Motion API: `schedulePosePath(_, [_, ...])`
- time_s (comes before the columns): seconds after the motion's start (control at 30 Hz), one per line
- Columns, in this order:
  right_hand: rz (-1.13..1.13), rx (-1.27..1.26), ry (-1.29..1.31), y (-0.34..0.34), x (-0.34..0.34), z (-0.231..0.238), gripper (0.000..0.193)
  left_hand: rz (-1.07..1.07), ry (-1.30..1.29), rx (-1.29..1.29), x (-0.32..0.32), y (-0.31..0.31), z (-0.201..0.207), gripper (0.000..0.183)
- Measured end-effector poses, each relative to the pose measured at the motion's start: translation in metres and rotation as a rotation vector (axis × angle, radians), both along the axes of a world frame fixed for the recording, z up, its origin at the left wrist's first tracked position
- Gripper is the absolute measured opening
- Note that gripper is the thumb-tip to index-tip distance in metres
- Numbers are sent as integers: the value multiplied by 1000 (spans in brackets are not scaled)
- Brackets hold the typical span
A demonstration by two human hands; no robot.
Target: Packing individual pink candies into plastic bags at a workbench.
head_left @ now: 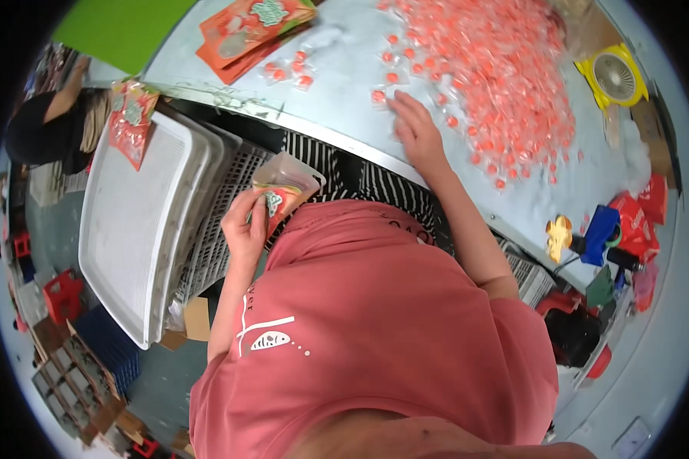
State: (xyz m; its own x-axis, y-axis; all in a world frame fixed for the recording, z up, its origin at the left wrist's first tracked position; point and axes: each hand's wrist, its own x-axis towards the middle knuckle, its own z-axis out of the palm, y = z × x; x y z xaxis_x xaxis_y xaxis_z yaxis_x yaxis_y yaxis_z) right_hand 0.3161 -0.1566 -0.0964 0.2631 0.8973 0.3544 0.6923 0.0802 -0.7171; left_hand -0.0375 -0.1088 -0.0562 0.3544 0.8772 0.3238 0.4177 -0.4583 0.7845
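My left hand (243, 223) holds an orange pouch (277, 200) whose mouth is spread open by a clear plastic funnel-like cup (287, 172), below the table edge. My right hand (415, 128) lies flat on the light table (344, 84), fingers apart, at the near edge of a big heap of small orange-red wrapped candies (490, 69). A few loose candies (287, 70) lie to the left of that hand.
A stack of orange pouches (249, 30) lies at the table's far left. White trays (142, 229) with another pouch (130, 122) on top stand to my left. A yellow fan (612, 75), a blue tape dispenser (599, 236) and red bags (641, 218) sit at right. Another person (50, 130) is far left.
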Motion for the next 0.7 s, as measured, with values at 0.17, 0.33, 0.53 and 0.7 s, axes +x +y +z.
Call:
schedulePosePath(0.17, [-276, 134, 513, -1, 5, 10, 27, -19, 33, -112, 14, 1, -4, 14])
schedulePosePath(0.33, [-270, 136, -138, 4, 0, 2, 25, 14, 91, -33, 17, -16, -10, 18])
schedulePosePath(0.53, [-25, -75, -380, 32, -13, 22, 67, -45, 83, 3, 29, -10, -12, 16])
schedulePosePath(0.7, [72, -212, -616, 36, -12, 15, 59, -9, 68, 46, 34, -21, -17, 16])
